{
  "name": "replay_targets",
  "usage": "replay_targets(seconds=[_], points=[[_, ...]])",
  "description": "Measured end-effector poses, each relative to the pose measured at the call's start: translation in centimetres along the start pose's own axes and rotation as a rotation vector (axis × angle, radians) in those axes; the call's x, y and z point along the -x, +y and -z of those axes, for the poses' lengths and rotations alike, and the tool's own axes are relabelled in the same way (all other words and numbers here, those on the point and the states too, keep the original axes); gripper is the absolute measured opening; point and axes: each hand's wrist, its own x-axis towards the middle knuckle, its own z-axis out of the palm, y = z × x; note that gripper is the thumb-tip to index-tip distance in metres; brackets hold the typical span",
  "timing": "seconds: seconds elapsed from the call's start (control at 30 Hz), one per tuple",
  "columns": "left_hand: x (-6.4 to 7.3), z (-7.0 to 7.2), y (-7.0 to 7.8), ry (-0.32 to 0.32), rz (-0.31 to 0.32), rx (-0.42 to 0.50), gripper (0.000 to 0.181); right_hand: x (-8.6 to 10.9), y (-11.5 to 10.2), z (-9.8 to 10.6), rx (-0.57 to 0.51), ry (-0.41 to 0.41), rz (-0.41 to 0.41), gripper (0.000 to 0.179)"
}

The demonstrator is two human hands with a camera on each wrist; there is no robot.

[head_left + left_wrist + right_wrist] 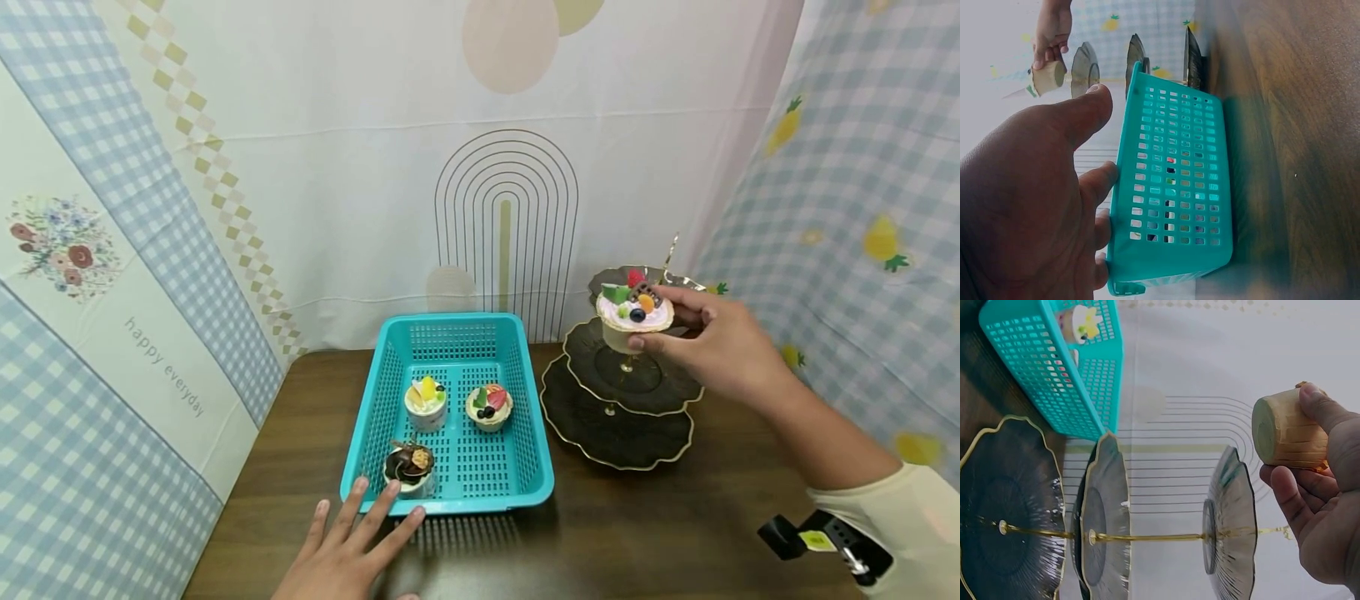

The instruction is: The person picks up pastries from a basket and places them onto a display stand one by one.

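My right hand (pixel 708 337) grips a cupcake (pixel 637 312) with pale cream, a raspberry, a blueberry and a green leaf on top. In the right wrist view its tan pleated cup (pixel 1291 428) is between thumb and fingers, above the top tier (pixel 1232 519) of the stand. The three-tier dark stand (pixel 618 433) has gold rims and a gold rod. My left hand (pixel 348 542) is spread at the near rim of a turquoise basket (pixel 536 483). Inside stand a lemon-topped cupcake (pixel 426 404), a strawberry-topped cupcake (pixel 489 407) and a chocolate-topped cupcake (pixel 408 467).
A dark wooden table (pixel 300 433) carries the basket and, to its right, the stand. Behind hangs a white patterned cloth (pixel 360 208). Checked cloths (pixel 832 208) close off the left and right sides. A black strap (pixel 832 537) sits by the right sleeve.
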Motion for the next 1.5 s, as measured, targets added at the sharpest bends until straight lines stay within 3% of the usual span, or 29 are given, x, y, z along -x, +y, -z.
replay_targets(seconds=[0.53, 0.77, 1.23, 1.43, 1.5], points=[[-0.1, 0.5, -0.1, -0.095, -0.006, 0.023, 0.078, -0.9, 2.3, 1.2, 0.059, 0.084, -0.066, 0.081], [0.1, 0.4, -0.4, -0.079, -0.028, 0.006, 0.091, -1.2, 2.8, 1.3, 0.084, 0.072, -0.077, 0.084], [0.2, 0.0, -0.5, 0.012, -0.038, -0.039, 0.087, -2.1, 3.3, 1.0, 0.091, 0.018, -0.070, 0.089], [0.1, 0.2, -0.5, -0.066, -0.023, 0.010, 0.088, -2.5, 3.7, 0.8, 0.090, -0.003, -0.066, 0.088], [0.1, 0.2, -0.4, -0.066, -0.020, 0.013, 0.088, -2.6, 3.9, 0.8, 0.092, -0.009, -0.065, 0.088]])
